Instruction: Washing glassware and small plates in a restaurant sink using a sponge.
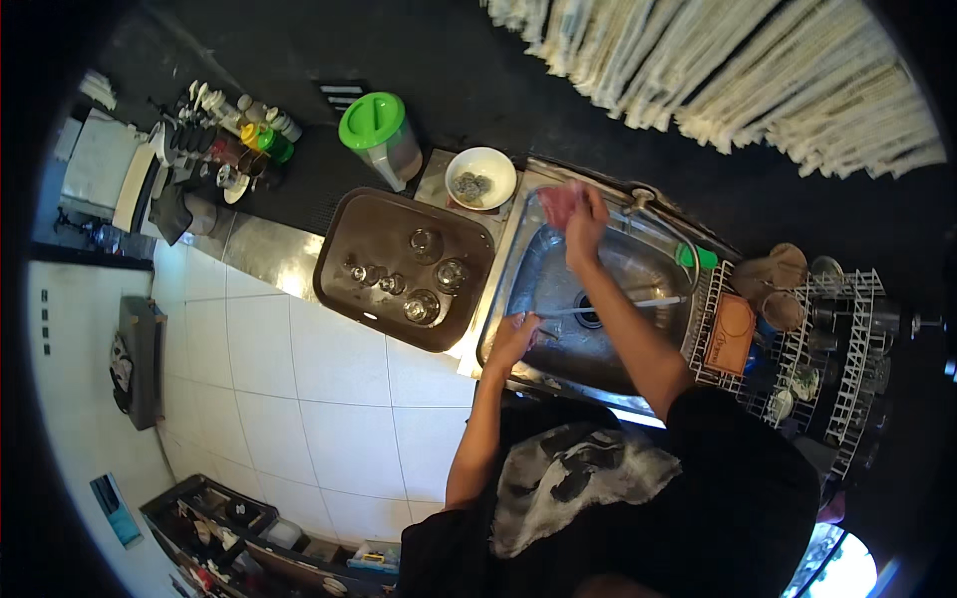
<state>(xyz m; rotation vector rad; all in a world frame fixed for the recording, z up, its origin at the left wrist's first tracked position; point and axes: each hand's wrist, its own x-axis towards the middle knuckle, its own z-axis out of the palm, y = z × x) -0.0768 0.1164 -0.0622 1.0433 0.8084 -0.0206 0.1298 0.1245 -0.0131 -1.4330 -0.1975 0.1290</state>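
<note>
My right hand [590, 221] grips a pink cloth or scrubbing pad [560, 204] over the far left part of the metal sink [638, 264]. My left hand [512, 341] is low at the sink's near left edge, its fingers closed around something small and thin that I cannot make out. A thin stream of water [623, 306] runs across the basin from the curved faucet [690, 244] toward my left hand. The drain [588, 311] shows beneath the stream. Left of the sink lies a brown tray [344, 269] with several clear glasses [452, 275] on it.
Behind the tray stand a white bowl [495, 171] holding a grey scouring pad and a green-lidded pitcher [384, 140]. To the right of the sink, a white wire rack [847, 384] holds dishes and cups. Bottles [269, 140] crowd the far left counter.
</note>
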